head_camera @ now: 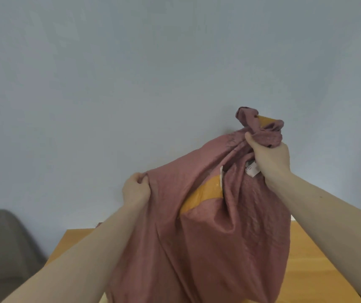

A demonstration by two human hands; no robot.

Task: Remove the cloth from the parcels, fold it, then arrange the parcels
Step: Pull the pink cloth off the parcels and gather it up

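Nearest my lens hangs the cloth [208, 237], a dusty-pink sheet lifted off the table [319, 263] and draped down past the bottom of my view. Both forearms reach up from the lower corners to hold it.

I see the left hand [137, 190] curled into the cloth's left edge, fingers pinching a fold of fabric at about mid-height. I see the right hand [269, 156] higher up and to the right, fist closed tight round the bunched top of the cloth, where the fabric gathers into a knot-like wad above the knuckles.

One parcel [203, 196], yellow-orange, shows through a gap in the folds between the two hands, wrapped on all sides by cloth. A second patch of the same yellow pokes out of the wad at the very top; I cannot tell whether it is the same parcel or another. A white label [252, 169] shows just beside the right wrist, half hidden by fabric.

Below, the wooden table shows at its far left corner and along its right side. A grey chair [4, 243] stands off the table's left edge, against a plain blue-grey wall [131, 73].
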